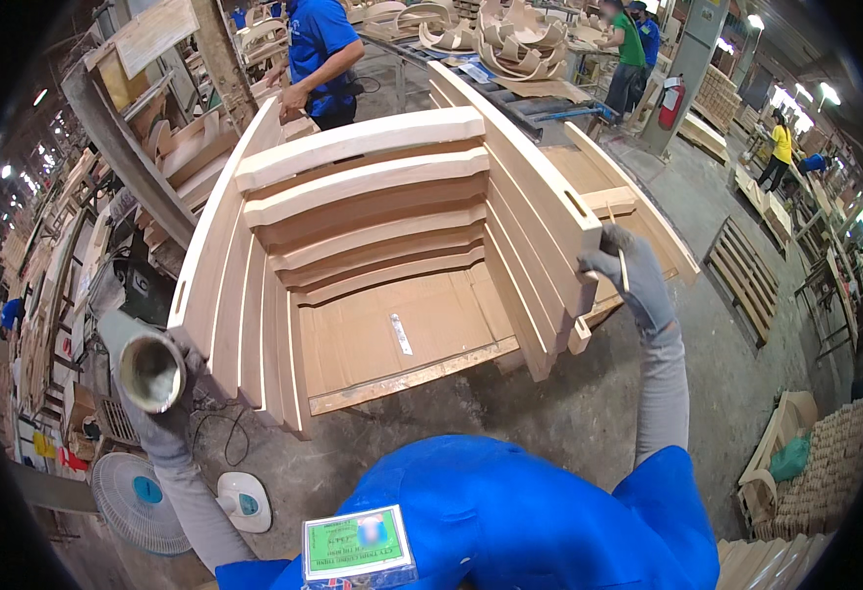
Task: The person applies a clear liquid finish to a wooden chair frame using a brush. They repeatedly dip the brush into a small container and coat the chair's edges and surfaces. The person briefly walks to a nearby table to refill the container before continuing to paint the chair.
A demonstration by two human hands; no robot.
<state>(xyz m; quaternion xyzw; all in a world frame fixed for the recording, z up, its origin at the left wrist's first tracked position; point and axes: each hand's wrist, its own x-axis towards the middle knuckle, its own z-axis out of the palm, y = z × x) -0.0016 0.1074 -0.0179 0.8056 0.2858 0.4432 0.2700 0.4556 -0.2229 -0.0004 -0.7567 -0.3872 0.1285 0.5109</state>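
Note:
Several pale wooden U-shaped frames (363, 149) stand side by side in front of me, each with a curved crosspiece at the far side and straight side boards running toward me. My left hand (168, 423), in a grey glove, is wrapped round a cup (123, 336) with whitish stuff inside, beside the near end of the left boards. At the near end of the right boards is my gloved right hand (640, 280), closed on a thin wooden stick (622, 271). A slot shows in the outer right board (576, 205) close to its fingers.
Cardboard (353, 339) covers the platform under the frames. A fan (139, 503) stands at lower left. A co-worker in blue (323, 54) works beyond the frames, near a roller table (520, 103). A slatted pallet (741, 275) lies on the floor to the right.

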